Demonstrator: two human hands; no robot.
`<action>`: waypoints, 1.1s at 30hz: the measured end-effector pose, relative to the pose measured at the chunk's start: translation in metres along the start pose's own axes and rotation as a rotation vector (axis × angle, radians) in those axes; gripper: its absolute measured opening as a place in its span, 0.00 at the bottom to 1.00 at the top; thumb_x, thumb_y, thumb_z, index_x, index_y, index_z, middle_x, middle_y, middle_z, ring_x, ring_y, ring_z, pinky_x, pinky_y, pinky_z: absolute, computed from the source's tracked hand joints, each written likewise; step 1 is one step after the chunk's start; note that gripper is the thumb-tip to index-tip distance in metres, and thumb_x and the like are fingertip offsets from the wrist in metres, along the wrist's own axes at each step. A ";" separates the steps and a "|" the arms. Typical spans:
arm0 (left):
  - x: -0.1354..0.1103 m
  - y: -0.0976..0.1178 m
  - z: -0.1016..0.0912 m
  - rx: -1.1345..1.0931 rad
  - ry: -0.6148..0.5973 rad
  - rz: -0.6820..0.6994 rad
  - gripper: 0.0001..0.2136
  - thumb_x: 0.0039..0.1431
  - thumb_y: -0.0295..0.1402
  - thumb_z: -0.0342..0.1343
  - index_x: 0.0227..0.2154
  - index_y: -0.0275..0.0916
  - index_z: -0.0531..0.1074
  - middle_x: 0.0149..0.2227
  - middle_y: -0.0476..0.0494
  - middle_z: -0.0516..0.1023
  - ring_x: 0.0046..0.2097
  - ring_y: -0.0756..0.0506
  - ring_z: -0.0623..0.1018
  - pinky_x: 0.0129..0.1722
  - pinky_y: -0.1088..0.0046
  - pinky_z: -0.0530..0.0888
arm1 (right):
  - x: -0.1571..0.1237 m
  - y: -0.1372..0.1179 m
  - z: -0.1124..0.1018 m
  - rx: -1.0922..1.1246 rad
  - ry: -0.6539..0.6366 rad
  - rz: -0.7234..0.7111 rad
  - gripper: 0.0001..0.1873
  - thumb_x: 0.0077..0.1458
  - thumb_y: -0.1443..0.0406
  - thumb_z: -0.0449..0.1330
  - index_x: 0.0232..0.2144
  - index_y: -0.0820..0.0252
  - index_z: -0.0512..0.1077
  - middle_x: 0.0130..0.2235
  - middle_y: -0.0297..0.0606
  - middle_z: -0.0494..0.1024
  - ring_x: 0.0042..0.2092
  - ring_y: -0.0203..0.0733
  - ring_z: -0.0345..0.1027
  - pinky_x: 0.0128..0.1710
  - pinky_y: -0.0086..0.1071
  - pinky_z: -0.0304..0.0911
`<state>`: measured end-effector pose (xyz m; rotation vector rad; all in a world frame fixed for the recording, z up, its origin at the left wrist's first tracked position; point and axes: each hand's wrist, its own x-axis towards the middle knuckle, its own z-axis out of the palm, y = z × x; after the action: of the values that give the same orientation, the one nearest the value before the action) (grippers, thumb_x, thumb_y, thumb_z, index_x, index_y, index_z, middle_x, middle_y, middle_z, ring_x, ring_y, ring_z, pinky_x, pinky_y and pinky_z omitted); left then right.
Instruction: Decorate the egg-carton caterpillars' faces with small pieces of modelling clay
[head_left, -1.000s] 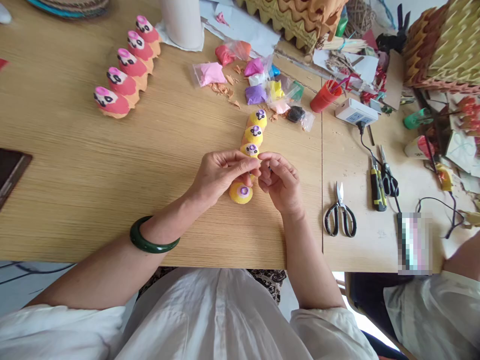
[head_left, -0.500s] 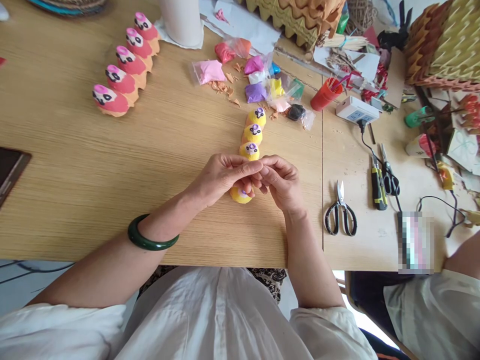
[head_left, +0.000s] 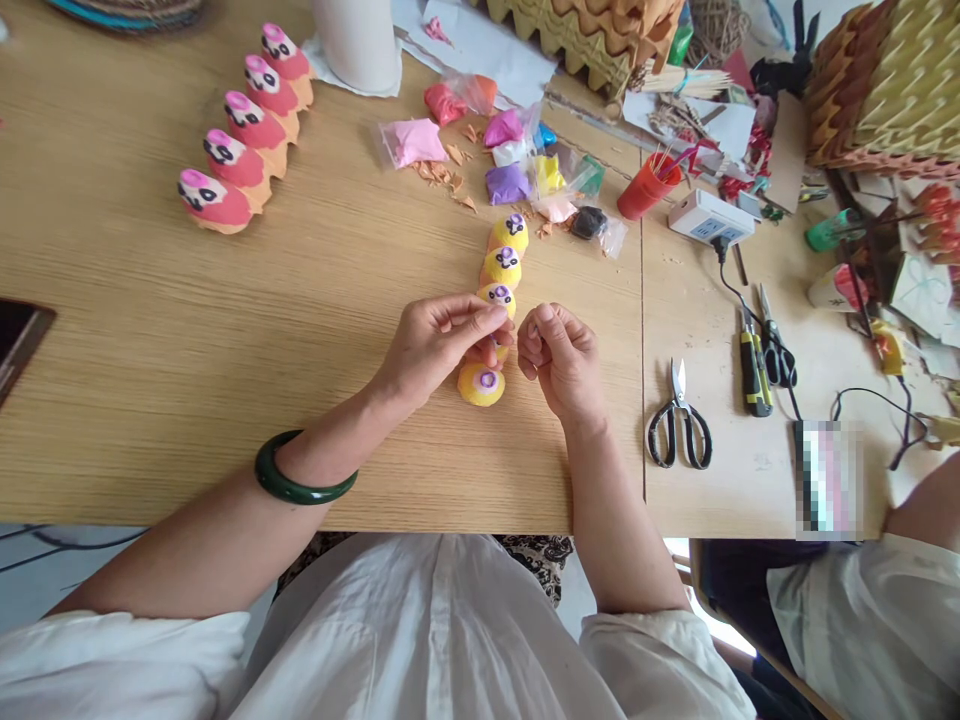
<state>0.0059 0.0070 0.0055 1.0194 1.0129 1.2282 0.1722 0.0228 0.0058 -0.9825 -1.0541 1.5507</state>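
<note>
My left hand (head_left: 439, 345) curls with its fingertips pinched together over the yellow pieces (head_left: 504, 265), and my right hand (head_left: 562, 360) curls just beside it; whether either holds anything small, I cannot tell. The far three pieces carry purple and black marks, the nearest piece (head_left: 481, 384) only a purple ring, and one lies hidden under my left hand. Five pink pieces (head_left: 240, 150) stand far left on the wooden table (head_left: 150, 400), with clay packets (head_left: 508, 184) far right of them and scissors (head_left: 679, 430) to my right.
</note>
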 end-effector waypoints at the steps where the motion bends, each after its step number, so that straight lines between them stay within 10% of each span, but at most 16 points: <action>1: 0.000 -0.002 0.000 0.037 0.005 0.065 0.12 0.58 0.41 0.70 0.35 0.37 0.84 0.33 0.45 0.83 0.29 0.50 0.80 0.30 0.77 0.80 | 0.000 0.001 0.000 -0.001 0.003 0.003 0.29 0.51 0.43 0.74 0.22 0.57 0.69 0.21 0.24 0.62 0.22 0.27 0.51 0.18 0.24 0.55; 6: -0.003 -0.011 0.002 0.240 -0.018 0.373 0.14 0.55 0.37 0.75 0.44 0.41 0.85 0.42 0.45 0.82 0.37 0.50 0.81 0.38 0.75 0.83 | 0.001 0.007 0.004 -0.001 0.052 -0.015 0.29 0.47 0.42 0.75 0.22 0.57 0.71 0.21 0.24 0.64 0.21 0.26 0.50 0.18 0.25 0.54; 14: -0.005 -0.016 0.005 0.355 0.090 0.498 0.04 0.63 0.34 0.69 0.37 0.41 0.85 0.36 0.47 0.83 0.36 0.50 0.82 0.36 0.76 0.80 | -0.002 0.009 0.009 -0.019 0.049 -0.044 0.30 0.47 0.42 0.76 0.21 0.57 0.69 0.19 0.23 0.61 0.21 0.26 0.49 0.18 0.25 0.54; 24: -0.001 0.001 0.007 0.208 0.224 0.170 0.07 0.62 0.36 0.67 0.31 0.38 0.80 0.32 0.49 0.81 0.30 0.52 0.78 0.33 0.79 0.77 | 0.010 0.011 -0.005 -0.135 0.257 -0.064 0.33 0.53 0.36 0.68 0.21 0.56 0.69 0.21 0.25 0.57 0.22 0.29 0.46 0.19 0.28 0.51; 33: 0.011 -0.010 0.001 0.089 0.240 0.144 0.19 0.66 0.31 0.60 0.18 0.38 0.68 0.21 0.53 0.70 0.20 0.56 0.67 0.22 0.79 0.68 | 0.027 0.020 -0.018 -0.223 0.346 -0.144 0.34 0.54 0.34 0.65 0.22 0.56 0.69 0.21 0.27 0.59 0.22 0.29 0.47 0.18 0.28 0.48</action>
<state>0.0097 0.0172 -0.0042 1.0452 1.2050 1.4603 0.1788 0.0495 -0.0209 -1.2472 -1.0371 1.1132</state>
